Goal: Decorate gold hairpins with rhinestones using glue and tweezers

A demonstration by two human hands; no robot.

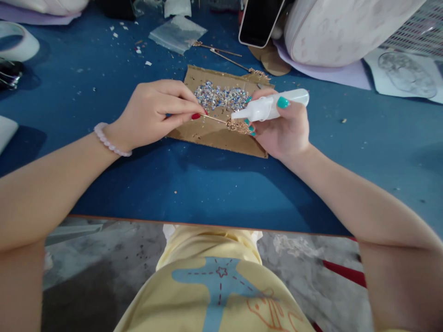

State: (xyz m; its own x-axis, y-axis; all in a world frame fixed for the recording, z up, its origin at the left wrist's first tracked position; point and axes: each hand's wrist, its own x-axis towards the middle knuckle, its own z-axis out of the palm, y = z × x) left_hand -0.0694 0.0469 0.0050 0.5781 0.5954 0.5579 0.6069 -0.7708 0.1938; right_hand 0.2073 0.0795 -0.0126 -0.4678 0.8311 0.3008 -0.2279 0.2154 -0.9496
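Over the cardboard piece (211, 131), mid-table, a gold hairpin (221, 121) w/ filigree head is pinched by its stem between left hand (152, 113) thumb & fingers, closed tight. Right hand (282, 127) is wrapped around a white glue bottle (270, 106), nozzle tip touching or just above the filigree; can't tell which. Step looks like gluing the head before setting stones. Next move likely calls for a small squeeze, steady pin. Rhinestone pile (221, 96) sits just behind on the cardboard; spare pins (224, 55) & phone (258, 20) farther back on the blue table (207, 193).
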